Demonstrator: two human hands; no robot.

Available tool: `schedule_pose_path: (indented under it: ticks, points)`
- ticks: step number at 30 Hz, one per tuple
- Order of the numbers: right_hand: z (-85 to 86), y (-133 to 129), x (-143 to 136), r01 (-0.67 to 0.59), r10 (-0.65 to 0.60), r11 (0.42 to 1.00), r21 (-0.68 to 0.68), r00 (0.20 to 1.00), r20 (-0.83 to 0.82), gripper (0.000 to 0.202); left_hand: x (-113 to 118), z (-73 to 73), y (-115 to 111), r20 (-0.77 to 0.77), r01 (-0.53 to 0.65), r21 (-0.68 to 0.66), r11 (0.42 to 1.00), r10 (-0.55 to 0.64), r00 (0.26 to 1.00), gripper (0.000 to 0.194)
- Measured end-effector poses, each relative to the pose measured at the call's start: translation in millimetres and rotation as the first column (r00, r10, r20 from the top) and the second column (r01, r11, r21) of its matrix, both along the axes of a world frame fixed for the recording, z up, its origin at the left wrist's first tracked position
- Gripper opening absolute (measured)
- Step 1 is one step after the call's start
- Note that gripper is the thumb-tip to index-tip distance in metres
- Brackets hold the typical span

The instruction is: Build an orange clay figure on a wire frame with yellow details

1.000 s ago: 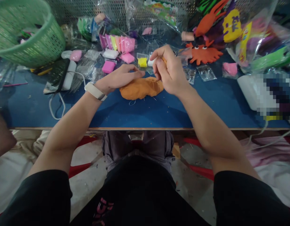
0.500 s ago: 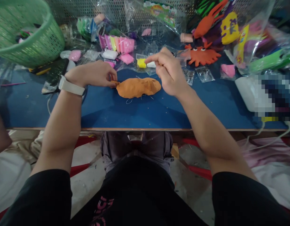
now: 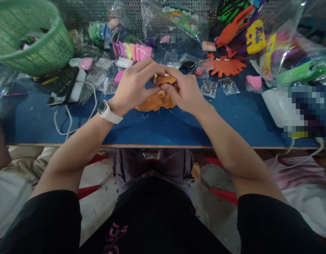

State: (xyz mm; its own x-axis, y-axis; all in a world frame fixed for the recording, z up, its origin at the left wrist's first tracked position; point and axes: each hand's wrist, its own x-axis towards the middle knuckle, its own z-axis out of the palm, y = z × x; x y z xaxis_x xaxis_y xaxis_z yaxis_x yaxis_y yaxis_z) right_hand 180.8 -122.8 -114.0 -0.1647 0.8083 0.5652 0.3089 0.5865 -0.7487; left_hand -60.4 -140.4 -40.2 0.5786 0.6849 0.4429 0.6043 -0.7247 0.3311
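Observation:
On the blue table, a lumpy orange modelling clay shape (image 3: 156,102) lies beneath my hands, with thin clear threads poking out along its near edge. Above it, an orange clay piece (image 3: 166,80) is pinched between my fingers; whether it joins the shape below I cannot tell. My left hand (image 3: 137,83) closes on the piece from the left, thumb and fingertips meeting near its edge. From the right, my right hand (image 3: 185,88) grips it with thumb below and fingers above. My hands partly cover both pieces of clay.
A green basket (image 3: 54,46) stands far left, beside a dark phone-like device (image 3: 64,84) and white cable (image 3: 95,98). An orange clay crab (image 3: 226,66), pink clay (image 3: 254,82) and plastic bags lie behind and right. The table's front edge (image 3: 157,145) is close to my body.
My left hand has moved right from the clay's left end. My right hand, earlier pointing above the clay, has come down beside it. Both now pinch an orange piece.

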Motion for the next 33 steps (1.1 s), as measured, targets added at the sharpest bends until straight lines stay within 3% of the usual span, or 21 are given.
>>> schedule_pose_path:
  ticks: [3, 5, 9, 11, 13, 15, 17, 19, 20, 21, 23, 25, 27, 30, 33]
  points:
    - [7.1, -9.8, -1.5, -0.085, 0.085, 0.996, -0.005, 0.987, 0.136, 0.065, 5.9, -1.5, -4.6, -0.071, 0.014, 0.033, 0.999, -0.011, 0.997, 0.037]
    - [10.9, -15.7, -4.9, -0.062, 0.06, 0.998, 0.012, 0.991, 0.123, 0.066, 6.8, -1.6, -4.8, -0.106, 0.018, 0.039, 0.999, -0.014, 0.994, 0.043]
    - [18.9, -16.1, -10.3, -0.01, 0.01, 0.998, 0.068, 1.0, 0.002, 0.056, -3.2, -1.1, 7.5, -0.043, 0.005, 0.143, 0.99, 0.001, 0.999, 0.046]
    - [28.3, -10.1, -6.6, 0.059, -0.034, 0.989, 0.136, 0.983, -0.18, 0.042, -17.1, -0.6, 22.2, -0.036, -0.077, 0.16, 0.984, 0.084, 0.996, 0.047]
    - [40.6, -0.4, 3.5, 0.194, -0.074, 0.957, 0.216, 0.883, -0.464, 0.026, -36.8, -0.7, 41.1, -0.087, -0.211, 0.142, 0.967, 0.225, 0.971, 0.054]
    - [50.5, 12.9, 18.4, 0.308, -0.091, 0.929, 0.205, 0.727, -0.681, 0.018, -58.7, -2.3, 60.0, -0.211, -0.21, 0.079, 0.974, 0.223, 0.952, 0.065]
    - [53.3, 28.4, 34.2, 0.371, -0.201, 0.928, 0.028, 0.562, -0.803, 0.028, -77.2, -5.1, 74.2, -0.275, -0.186, 0.062, 0.981, 0.196, 0.941, 0.073]
    - [47.9, 42.3, 46.8, 0.303, -0.302, 0.938, -0.166, 0.489, -0.818, 0.018, -87.8, -8.3, 81.3, -0.341, -0.126, -0.011, 0.992, 0.114, 0.933, 0.076]
    - [43.3, 47.3, 50.8, 0.261, -0.32, 0.941, -0.214, 0.492, -0.81, 0.013, -90.0, -9.7, 82.4, -0.367, -0.098, -0.047, 0.994, 0.074, 0.927, 0.075]
    - [38.2, 50.4, 53.0, 0.199, -0.295, 0.955, -0.221, 0.539, -0.789, 0.022, -90.5, -11.1, 82.4, -0.388, -0.075, -0.076, 0.994, 0.04, 0.921, 0.073]
    - [29.3, 50.2, 51.2, 0.112, -0.222, 0.974, -0.197, 0.637, -0.738, 0.058, -88.1, -13.2, 81.1, -0.407, -0.031, -0.112, 0.993, -0.018, 0.913, 0.066]
    - [24.1, 42.6, 42.2, 0.029, -0.138, 0.984, -0.174, 0.74, -0.658, 0.08, -83.7, -14.8, 80.1, -0.385, 0.02, -0.13, 0.991, -0.069, 0.92, 0.06]
    - [21.4, 32.2, 29.6, 0.01, -0.114, 0.984, -0.176, 0.796, -0.594, 0.078, -78.5, -15.8, 79.6, -0.341, 0.05, -0.124, 0.991, -0.09, 0.936, 0.055]
    - [16.4, 21.1, 14.5, -0.015, -0.088, 0.982, -0.191, 0.849, -0.521, 0.052, -67.3, -15.6, 72.9, -0.27, 0.035, -0.063, 0.997, -0.051, 0.961, 0.052]
    - [11.9, 16.5, 6.6, -0.056, 0.003, 0.991, -0.118, 0.914, -0.406, 0.065, -47.2, -9.8, 51.6, -0.116, 0.007, 0.053, 0.999, -0.001, 0.993, 0.057]
